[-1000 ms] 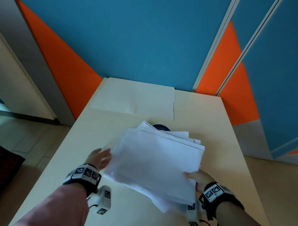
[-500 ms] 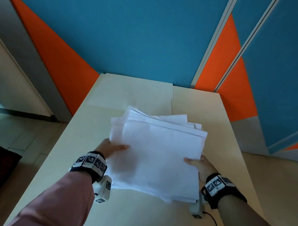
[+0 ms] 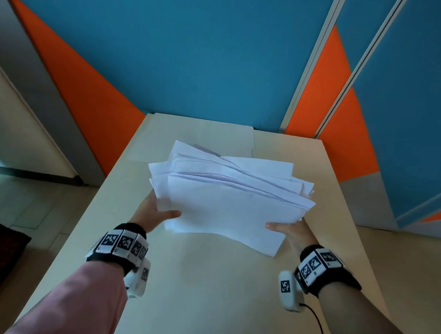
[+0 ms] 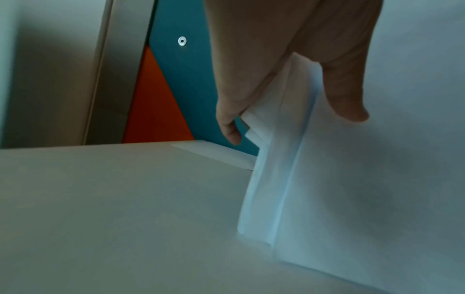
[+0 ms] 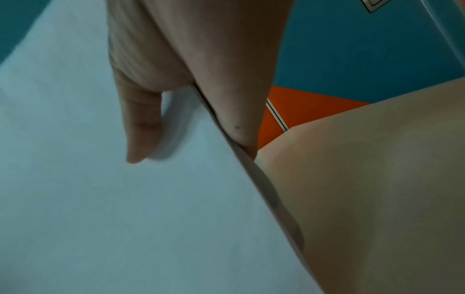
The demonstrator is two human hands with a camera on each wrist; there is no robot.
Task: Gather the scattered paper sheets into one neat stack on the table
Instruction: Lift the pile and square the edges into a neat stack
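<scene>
- I am holding the bundle of white paper sheets above the pale bench, between my two hands, its far edges fanning out unevenly.
- My left hand is gripping the bundle's left edge, thumb lying on the top sheet and fingers curling underneath.
- My right hand is pinching the right edge, thumb pressing on top and the other fingers going under the sheets.
- A flat cream folder is lying on the far end of the bench, beyond the bundle, near the blue and orange wall.
- Black bands with square markers are sitting on both my wrists.
</scene>
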